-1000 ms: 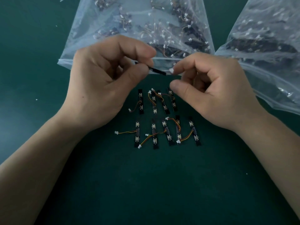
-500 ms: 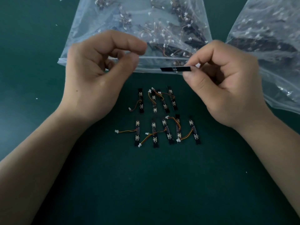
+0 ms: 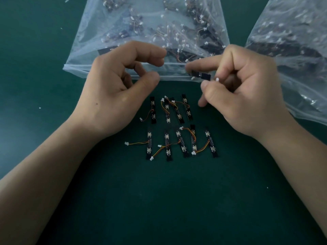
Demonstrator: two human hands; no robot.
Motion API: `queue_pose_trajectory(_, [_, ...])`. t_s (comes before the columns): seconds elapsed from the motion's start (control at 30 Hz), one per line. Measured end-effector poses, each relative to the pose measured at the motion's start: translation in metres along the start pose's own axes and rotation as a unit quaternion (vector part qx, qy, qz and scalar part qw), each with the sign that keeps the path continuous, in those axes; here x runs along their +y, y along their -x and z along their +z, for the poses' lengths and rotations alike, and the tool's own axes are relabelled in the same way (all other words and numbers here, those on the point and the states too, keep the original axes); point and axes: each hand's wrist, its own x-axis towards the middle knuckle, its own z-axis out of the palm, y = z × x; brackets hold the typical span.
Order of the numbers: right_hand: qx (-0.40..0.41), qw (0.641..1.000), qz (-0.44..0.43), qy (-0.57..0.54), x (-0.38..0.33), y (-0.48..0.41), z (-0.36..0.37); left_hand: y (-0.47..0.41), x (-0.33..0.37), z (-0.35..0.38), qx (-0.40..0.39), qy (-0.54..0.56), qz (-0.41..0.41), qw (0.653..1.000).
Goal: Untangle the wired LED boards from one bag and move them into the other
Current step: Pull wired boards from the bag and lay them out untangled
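Observation:
My right hand (image 3: 244, 92) pinches one black LED board (image 3: 202, 75) by its end, its white connector showing at the fingertips, just over the mouth of the middle clear bag (image 3: 85, 55). That bag holds a tangle of black boards with orange wires and white plugs. My left hand (image 3: 120, 89) hovers beside it with fingers curled and nothing in them. Several untangled boards (image 3: 178, 128) lie in two rows on the green mat below my hands. A second clear bag (image 3: 292, 82) with boards lies at the right.
The green mat (image 3: 159, 200) stretches out toward me below the rows. A few white specks lie on the mat at the left.
My left hand let go of the board and drew back left. My right hand took the board and carried it right, then turned it closer to its palm.

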Motion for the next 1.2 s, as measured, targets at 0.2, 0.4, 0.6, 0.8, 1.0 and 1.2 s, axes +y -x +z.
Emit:
queue_pose_trajectory(0.2, [0.008,1.0,-0.001,-0.008,0.0,0.0,0.0,0.001,0.002,0.0,-0.006,-0.011,-0.008,1.0])
queue_pose_trajectory(0.4, [0.003,0.998,0.021,0.065,-0.007,-0.003,-0.005,0.001,0.005,0.002,-0.01,-0.021,-0.016,1.0])
queue_pose_trajectory(0.6, [-0.007,0.989,0.031,0.147,-0.007,0.015,-0.01,0.002,0.004,0.001,-0.021,-0.032,-0.024,0.999])
queue_pose_trajectory(0.8, [0.001,0.993,0.016,0.115,-0.002,0.018,-0.015,0.002,0.011,0.002,-0.054,-0.048,-0.034,0.997])
queue_pose_trajectory(1.0, [-0.047,0.99,-0.024,0.131,-0.002,0.018,-0.018,0.004,0.015,0.002,-0.069,-0.095,-0.021,0.993])
queue_pose_trajectory(1.2, [-0.048,0.994,-0.009,0.102,0.003,0.02,-0.016,0.004,0.016,0.001,-0.075,-0.112,-0.024,0.991])
